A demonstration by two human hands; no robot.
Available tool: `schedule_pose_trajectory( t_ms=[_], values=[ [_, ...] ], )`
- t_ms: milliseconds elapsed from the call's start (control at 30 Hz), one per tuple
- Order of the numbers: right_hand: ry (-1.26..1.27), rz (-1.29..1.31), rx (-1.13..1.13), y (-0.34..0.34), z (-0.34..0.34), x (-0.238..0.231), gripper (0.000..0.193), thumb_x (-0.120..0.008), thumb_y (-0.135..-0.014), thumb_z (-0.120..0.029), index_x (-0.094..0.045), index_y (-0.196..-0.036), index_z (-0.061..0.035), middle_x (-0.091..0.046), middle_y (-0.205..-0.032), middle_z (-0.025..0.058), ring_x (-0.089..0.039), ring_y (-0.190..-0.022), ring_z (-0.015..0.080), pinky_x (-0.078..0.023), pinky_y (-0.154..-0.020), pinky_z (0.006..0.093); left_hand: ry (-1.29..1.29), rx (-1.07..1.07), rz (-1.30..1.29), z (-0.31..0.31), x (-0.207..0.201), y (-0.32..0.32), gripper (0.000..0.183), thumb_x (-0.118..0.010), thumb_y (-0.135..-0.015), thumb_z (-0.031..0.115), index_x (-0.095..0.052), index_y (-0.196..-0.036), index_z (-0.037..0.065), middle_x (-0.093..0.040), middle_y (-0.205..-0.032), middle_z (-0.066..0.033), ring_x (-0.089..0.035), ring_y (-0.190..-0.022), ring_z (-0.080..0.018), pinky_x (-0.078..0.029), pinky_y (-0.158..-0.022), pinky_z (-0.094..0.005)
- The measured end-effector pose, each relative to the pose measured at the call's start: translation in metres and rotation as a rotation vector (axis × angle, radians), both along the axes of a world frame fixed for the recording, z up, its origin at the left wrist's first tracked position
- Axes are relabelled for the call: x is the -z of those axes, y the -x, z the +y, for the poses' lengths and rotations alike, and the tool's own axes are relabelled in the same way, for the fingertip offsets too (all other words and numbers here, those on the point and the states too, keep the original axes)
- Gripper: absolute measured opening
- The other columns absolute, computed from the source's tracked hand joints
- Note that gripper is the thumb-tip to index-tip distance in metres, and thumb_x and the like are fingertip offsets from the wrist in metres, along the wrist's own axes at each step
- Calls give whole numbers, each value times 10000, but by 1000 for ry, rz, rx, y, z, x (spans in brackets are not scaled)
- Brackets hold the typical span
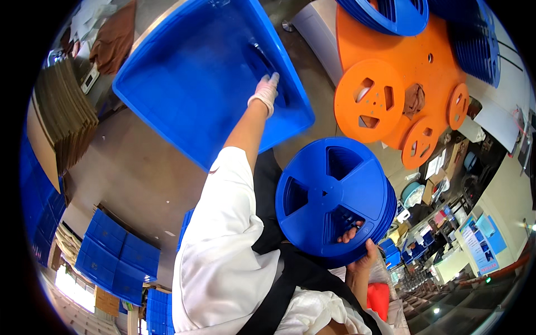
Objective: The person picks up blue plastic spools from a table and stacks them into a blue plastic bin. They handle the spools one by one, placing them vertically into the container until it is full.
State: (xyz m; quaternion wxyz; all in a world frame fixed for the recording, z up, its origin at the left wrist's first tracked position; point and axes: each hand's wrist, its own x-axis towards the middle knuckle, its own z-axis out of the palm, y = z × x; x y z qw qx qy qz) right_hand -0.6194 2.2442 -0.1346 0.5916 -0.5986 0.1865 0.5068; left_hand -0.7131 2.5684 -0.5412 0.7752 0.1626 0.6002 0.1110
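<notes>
Both hands are busy: the left hand point(264, 92), in a pale glove, is stretched out at the end of a bare forearm and a white sleeve point(223, 234), and its fingers close over the rim of a big blue bin point(190, 84), which is tilted so that its hollow inside faces the camera. The right hand point(360, 251) is bare and grips a stack of blue reels point(334, 201) from below, with fingertips hooked through one of the cut-out windows and the thumb pressed on the outer edge. That stack sits close to the body, just right of the outstretched arm and below the bin's lower corner, near it but not touching. A black strap point(282, 290) crosses the white clothing at the bottom. Beyond the stack, toward the upper right, several orange reels point(369, 100) of different sizes lie overlapping on a pale surface, with a brownish rag point(414, 99) on them and more blue reels point(391, 14) stacked at the top edge. At the left stands a bundle of flattened cardboard point(67, 120), and lower left more blue bins point(114, 259) are stacked on the grey floor point(128, 178). The far right is crowded with small boxes and clutter too small to make out.
</notes>
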Motion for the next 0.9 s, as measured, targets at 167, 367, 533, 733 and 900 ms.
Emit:
schedule_pose_trajectory(
  t_ms=[167, 367, 533, 733, 900],
  values=[
    [-143, 80, 42, -14, -29, 19, 564, -629, -842, -383, -443, -1253, -46, -526, -853, 90, -523, -781, 205, -440, -776, 394, -43, 101, 37, 7, -7, -26, 769, -568, -943, 404, -203, -1536, 78, -233, -1586, -143, -263, -1447, -326, -328, -1136, -448],
    [-313, 140, 89, -34, -55, 16, 509, -646, -825, -359, -458, -1192, -62, -481, -787, 55, -490, -716, 181, -416, -722, 355, -58, 39, -16, -19, -11, -30, 751, -512, -949, 454, -179, -1553, 158, -254, -1589, -112, -343, -1386, -437, -302, -1134, -460],
    [-490, 176, 200, -50, -75, -1, 486, -670, -816, -344, -463, -1149, -56, -478, -749, 38, -478, -665, 159, -402, -681, 335, -469, 385, -48, -75, -49, 30, 637, -489, -978, 379, -285, -1509, 93, -315, -1547, -161, -347, -1410, -311, -301, -1146, -361],
    [-734, 192, 267, -35, -87, -22, 440, -672, -836, -358, -467, -1100, -73, -470, -680, 3, -466, -585, 131, -383, -624, 305, -1292, 917, 280, -141, -217, 30, 544, -555, -926, 343, -483, -1356, 17, -454, -1417, -256, -365, -1347, -473, -317, -1111, -490],
    [-847, 212, 221, -8, -82, -48, 430, -649, -848, -381, -469, -1089, -74, -457, -656, 2, -466, -570, 126, -364, -589, 295, -1397, 1204, -309, -195, -404, -4, 714, -662, -793, 428, -478, -1344, 11, -446, -1402, -251, -384, -1340, -430, -246, -1137, -534]
  ],
)
